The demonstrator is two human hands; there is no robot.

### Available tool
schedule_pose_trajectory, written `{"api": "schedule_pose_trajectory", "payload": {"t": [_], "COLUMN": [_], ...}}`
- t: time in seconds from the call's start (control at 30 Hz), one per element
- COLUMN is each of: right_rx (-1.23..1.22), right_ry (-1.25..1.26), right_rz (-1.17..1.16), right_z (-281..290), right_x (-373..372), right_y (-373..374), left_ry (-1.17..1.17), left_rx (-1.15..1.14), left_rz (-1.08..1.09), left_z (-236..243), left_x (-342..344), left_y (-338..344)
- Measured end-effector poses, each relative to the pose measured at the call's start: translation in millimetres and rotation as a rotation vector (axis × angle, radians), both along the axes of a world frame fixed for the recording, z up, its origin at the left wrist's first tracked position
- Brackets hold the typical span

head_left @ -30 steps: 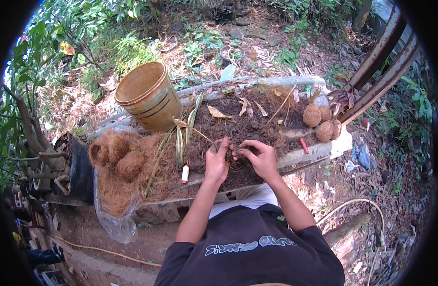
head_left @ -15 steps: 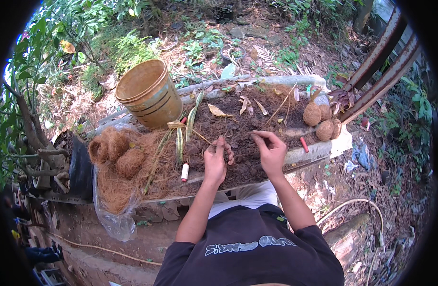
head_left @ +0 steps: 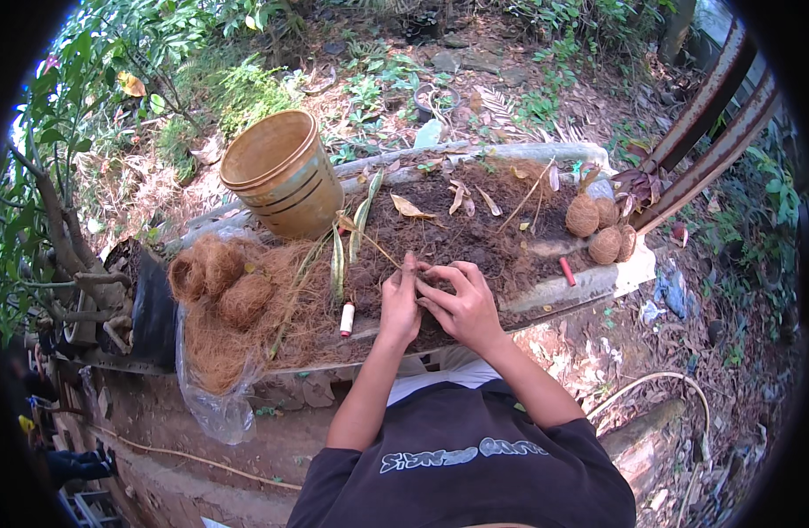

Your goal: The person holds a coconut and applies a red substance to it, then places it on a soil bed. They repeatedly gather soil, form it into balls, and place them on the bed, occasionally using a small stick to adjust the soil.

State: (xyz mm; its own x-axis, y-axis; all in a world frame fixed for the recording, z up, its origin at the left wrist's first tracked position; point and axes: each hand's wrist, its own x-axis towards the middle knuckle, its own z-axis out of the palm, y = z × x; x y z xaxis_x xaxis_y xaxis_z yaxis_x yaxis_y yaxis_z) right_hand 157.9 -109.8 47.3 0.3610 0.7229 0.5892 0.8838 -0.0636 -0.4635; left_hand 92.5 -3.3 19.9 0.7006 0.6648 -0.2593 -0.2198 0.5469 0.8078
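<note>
White spool (head_left: 346, 320) near left hand (head_left: 400, 306), bucket (head_left: 294, 201) beyond

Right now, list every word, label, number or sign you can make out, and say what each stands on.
Dark shirt: pale outlined lettering across it, not copied here.
Yellowish bucket: dark bands on its side; any lettering too small to read.
White spool: any print too small to read.

Bright, dappled daylight; near-white glare on patches of ground (head_left: 567, 356); dim lower left; curved distortion toward black corners
</note>
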Motion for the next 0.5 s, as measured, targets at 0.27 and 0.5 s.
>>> {"api": "schedule_pose_trajectory", "payload": {"t": [0.27,0.5], "right_rx": [0.071,0.191], "right_ry": [-0.22,0.493], "right_rz": [0.109,0.061], "right_z": [-14.1,7.2], "right_x": [25.4,29.4], "right_y": [-2.8,-2.1], "left_ry": [-0.017,-0.038], "left_rx": [-0.117,-0.03], "left_rz": [-0.137,-0.051], "left_z": [4.0,24.9], "left_x": [-2.3,9.9], "left_y": [2.6,14.1]}}
